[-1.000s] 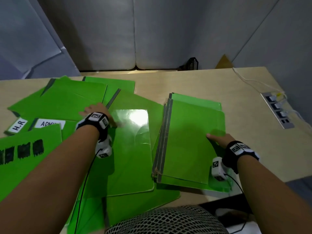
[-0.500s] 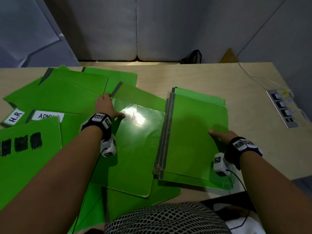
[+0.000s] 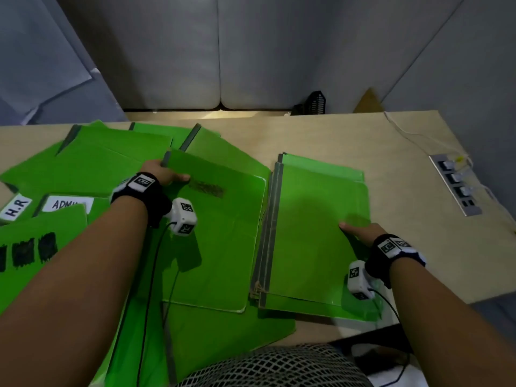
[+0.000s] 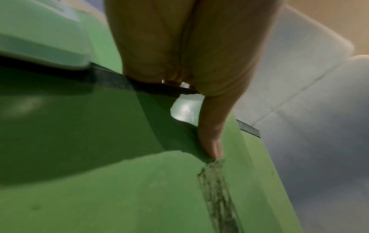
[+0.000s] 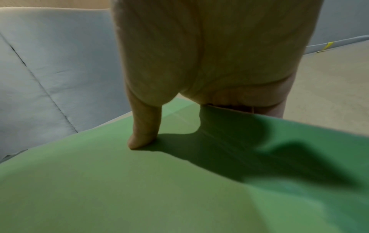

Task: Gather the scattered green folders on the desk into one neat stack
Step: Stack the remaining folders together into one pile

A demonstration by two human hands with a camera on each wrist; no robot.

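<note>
the left hand [image 3: 162,173] is now pinching the far corner of a scattered green folder [image 3: 220,236] at centre frame, tilting it up. the right hand [image 3: 360,233] is still gripping the stack [image 3: 315,219] just right of it, thumb on top, so this folder looks ready to join.

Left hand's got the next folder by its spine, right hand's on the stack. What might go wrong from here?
1. The left hand pinches the folder only at its far spine corner; it could sag or slip.
2. It overlaps loose folders underneath, so pulling may drag them along.
3. The stack overhangs the desk at its near edge, held only by the right hand; a bump could push it off.
</note>
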